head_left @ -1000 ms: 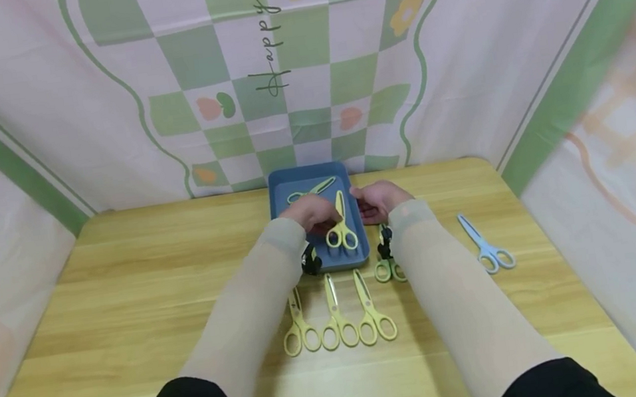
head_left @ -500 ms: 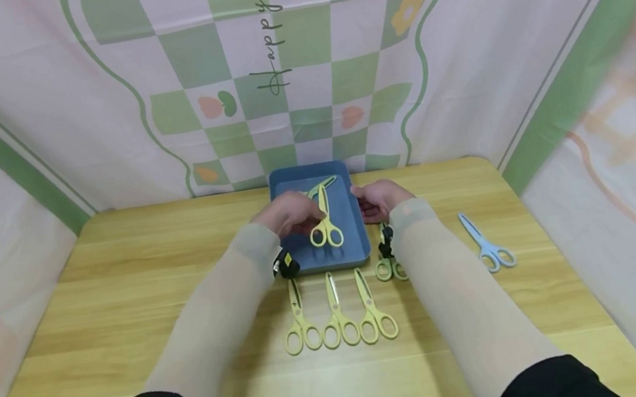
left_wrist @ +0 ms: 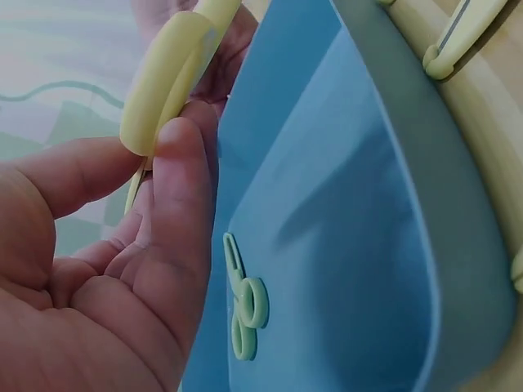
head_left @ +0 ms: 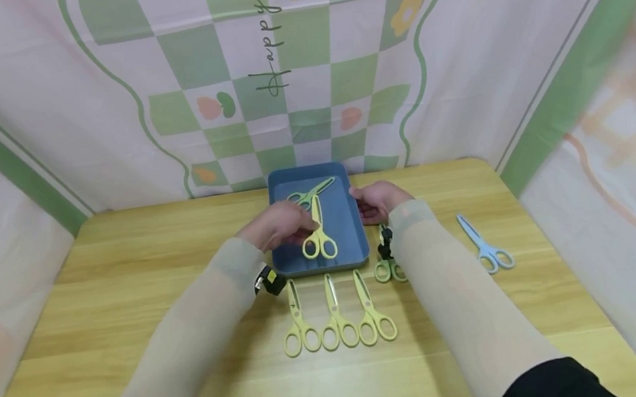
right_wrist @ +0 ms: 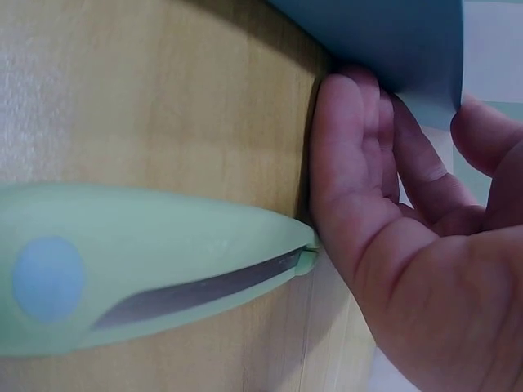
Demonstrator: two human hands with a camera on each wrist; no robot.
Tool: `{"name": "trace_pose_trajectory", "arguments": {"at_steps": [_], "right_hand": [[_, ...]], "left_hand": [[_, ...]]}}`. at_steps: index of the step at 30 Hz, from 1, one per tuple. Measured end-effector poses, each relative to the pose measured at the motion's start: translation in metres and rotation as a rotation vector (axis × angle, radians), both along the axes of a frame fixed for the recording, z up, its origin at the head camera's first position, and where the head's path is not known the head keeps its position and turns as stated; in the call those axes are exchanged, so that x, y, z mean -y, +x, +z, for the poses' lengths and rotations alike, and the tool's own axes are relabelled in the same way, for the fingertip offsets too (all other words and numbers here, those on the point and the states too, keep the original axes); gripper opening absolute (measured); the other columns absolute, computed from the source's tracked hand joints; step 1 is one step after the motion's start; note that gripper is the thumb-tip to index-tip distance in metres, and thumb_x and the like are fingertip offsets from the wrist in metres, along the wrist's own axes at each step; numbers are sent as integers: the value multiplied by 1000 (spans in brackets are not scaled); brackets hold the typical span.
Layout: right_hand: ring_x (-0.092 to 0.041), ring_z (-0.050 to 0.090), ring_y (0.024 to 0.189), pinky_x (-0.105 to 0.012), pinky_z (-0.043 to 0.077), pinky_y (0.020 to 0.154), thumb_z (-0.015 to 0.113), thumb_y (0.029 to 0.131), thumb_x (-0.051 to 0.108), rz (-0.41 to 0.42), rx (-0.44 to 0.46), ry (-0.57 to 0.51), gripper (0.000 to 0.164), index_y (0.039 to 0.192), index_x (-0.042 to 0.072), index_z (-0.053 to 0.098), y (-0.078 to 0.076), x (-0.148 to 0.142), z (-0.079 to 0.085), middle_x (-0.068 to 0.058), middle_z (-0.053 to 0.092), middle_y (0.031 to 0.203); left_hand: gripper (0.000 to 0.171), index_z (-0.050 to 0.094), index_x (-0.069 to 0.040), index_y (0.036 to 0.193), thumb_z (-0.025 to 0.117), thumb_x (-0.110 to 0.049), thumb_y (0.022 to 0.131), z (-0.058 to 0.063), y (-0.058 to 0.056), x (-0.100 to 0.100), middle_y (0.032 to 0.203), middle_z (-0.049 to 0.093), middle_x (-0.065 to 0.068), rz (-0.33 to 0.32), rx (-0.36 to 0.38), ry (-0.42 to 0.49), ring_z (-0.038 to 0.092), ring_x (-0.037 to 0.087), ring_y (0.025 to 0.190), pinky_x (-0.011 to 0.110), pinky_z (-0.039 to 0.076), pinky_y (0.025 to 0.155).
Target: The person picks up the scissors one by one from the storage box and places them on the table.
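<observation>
My left hand [head_left: 279,224] pinches yellow scissors [head_left: 318,222] between thumb and fingers, above the blue tray [head_left: 349,238]. Their blades point away from me, and a yellow loop handle shows large in the left wrist view. Inside the tray, near its far end, lie light green scissors [head_left: 311,194]. My right hand [head_left: 381,202] holds the tray's right side, thumb at the rim and fingers curled against the outer wall. Close to that hand, green scissors [right_wrist: 163,261] lie on the table; the right wrist hides part of them in the head view.
Three yellow scissors [head_left: 337,320] lie in a row on the wooden table [head_left: 144,302], just before the tray. Blue scissors [head_left: 486,247] rest farther right. A patterned curtain [head_left: 252,66] hangs behind the table.
My left hand has moved left across the tray with the yellow scissors, uncovering more of the green scissors inside. My right hand stays at the tray's right side.
</observation>
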State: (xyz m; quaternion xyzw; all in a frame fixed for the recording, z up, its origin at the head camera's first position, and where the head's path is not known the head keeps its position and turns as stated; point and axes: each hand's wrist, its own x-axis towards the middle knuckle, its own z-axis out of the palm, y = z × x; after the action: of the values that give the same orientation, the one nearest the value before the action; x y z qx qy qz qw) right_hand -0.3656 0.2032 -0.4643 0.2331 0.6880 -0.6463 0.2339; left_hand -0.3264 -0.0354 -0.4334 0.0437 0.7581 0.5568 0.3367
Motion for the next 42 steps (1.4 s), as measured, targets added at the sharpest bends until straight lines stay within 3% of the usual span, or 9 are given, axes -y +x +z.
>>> {"name": "trace_pose_trajectory", "arguments": {"at_steps": [8,11,16,27,34,42], "right_hand": [[-22,64,77,-35,58,74,58,102,30,10,-10,-1,32,116,1,58,-1,-1,-2,-11,64,92],[-22,64,79,-36,57,77,57,102,29,15,-16,-2,33,119,1,57,0,-1,-2,-12,63,95],[-23,64,81,-37,57,79,58,102,28,9,-15,5,32,119,1,58,-1,0,-2,-12,63,96],[-22,66,79,-37,58,77,59,102,29,7,-12,2,33,118,1,59,-1,-2,-3,-11,65,91],[-22,66,79,-37,58,77,59,102,30,28,-23,33,34,118,0,60,-1,-3,-2,-12,65,94],[-22,66,79,-36,58,74,59,102,30,24,-21,20,34,119,0,59,0,-2,-2,-12,65,93]], "left_hand": [[8,62,3,93,67,-3,93,5,13,26,87,61,11,21,-38,-30,61,20,75,32,58,72],[12,63,4,99,68,-5,93,2,16,42,91,63,12,48,-65,-53,62,20,78,32,58,73],[15,60,5,102,68,-4,93,-6,18,71,94,62,13,76,-78,-19,62,21,81,36,57,78],[20,52,8,112,61,-2,96,-13,18,124,99,59,16,129,-25,3,61,21,81,42,55,85],[18,55,8,109,62,-1,95,-26,18,138,97,60,15,139,-12,-70,61,22,82,36,57,79],[7,59,1,90,64,-3,93,-40,21,138,84,60,9,84,-110,-204,57,19,77,30,52,70]]}}
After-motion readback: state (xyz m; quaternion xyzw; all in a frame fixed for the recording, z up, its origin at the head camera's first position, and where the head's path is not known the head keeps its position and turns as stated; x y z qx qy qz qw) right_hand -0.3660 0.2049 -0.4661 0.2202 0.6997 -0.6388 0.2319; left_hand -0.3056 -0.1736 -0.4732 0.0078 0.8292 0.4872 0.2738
